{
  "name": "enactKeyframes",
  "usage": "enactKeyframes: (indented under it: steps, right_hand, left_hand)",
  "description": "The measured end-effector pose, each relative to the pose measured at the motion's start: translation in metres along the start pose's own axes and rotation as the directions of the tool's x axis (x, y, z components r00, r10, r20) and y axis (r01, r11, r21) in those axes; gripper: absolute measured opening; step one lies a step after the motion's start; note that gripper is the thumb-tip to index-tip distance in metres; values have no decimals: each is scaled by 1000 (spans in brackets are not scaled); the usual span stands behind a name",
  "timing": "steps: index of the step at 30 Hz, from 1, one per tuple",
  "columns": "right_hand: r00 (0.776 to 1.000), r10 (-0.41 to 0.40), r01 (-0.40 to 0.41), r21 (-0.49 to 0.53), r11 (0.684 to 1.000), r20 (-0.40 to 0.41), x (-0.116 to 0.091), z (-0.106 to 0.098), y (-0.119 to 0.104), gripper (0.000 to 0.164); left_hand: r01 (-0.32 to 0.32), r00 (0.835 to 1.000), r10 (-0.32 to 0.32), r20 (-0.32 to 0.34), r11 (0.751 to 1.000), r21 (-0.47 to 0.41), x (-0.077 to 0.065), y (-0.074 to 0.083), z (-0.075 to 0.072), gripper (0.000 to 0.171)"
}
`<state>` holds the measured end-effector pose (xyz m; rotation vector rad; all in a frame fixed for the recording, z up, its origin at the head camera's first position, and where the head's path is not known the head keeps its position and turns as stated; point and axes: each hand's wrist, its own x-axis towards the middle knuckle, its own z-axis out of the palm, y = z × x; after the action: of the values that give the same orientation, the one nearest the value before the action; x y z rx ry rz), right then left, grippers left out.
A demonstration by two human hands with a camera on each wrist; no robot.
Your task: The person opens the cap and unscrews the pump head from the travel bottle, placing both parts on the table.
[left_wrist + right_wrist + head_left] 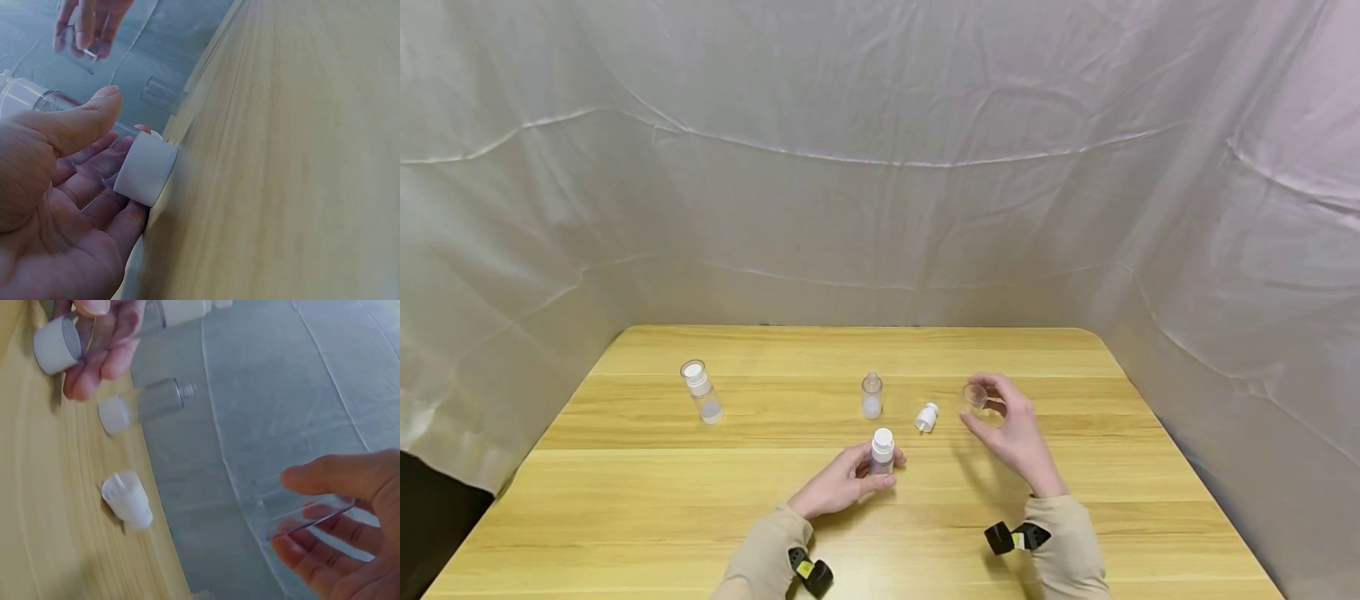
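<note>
Bottle (882, 455), white-topped, clear-bodied and white at the base, is held upright over the middle of the wooden table (662, 517); whether its base touches the wood I cannot tell. The left hand (846, 483) grips it around the body, thumb on the near side and fingers curled behind. The right hand (1013, 429) pinches a clear cap (300, 512) between thumb and fingers, raised off the table. Between the hands and slightly beyond, a white pump head (927, 417) lies on its side, near an upright open bottle (872, 398) with a bare threaded neck. A clear cylinder (162, 95) stands farther along the table in the left wrist view. Well apart at the left stands a capped bottle (702, 392). Beige sleeves (1063, 542) carry black wrist devices (1000, 537); pale draped sheeting (880, 217) surrounds the table.
</note>
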<state>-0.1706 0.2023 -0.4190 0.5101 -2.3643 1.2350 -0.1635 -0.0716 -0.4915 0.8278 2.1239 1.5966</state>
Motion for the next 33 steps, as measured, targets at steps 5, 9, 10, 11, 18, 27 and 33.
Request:
enactKeyframes:
  steps: [5,9,10,11,18,27,33]
  right_hand:
    - [993,111,-108,-51,993,50,-1,-6,4,46]
    - [981,178,-170,-97,981,79,-1,-10,8,45]
    - [977,194,-184,-104,977,86,-1,-11,9,45]
    - [974,208,-197,-114,974,91,-1,-12,9,45]
    - [941,311,-288,-167,943,133,-1,-20,12,42]
    - [927,342,-307,-209,928,155,-4,-24,21,43]
    - [912,370,-324,-244,914,176,-6,-25,25,43]
  left_hand:
    - [0,1000,0,1,1000,-1,0,-1,0,30]
    - [2,1000,-2,1,1000,-7,1,-2,0,30]
    - [1,1000,-1,2,1000,-8,1,-3,0,31]
    - [1,1000,-1,2,1000,-10,1,-3,0,31]
    - [1,1000,0,4,1000,-14,1,-2,0,30]
    - [4,1000,-4,2,1000,-12,1,-1,0,31]
    - [5,1000,-5,1,1000,-12,1,-2,1,31]
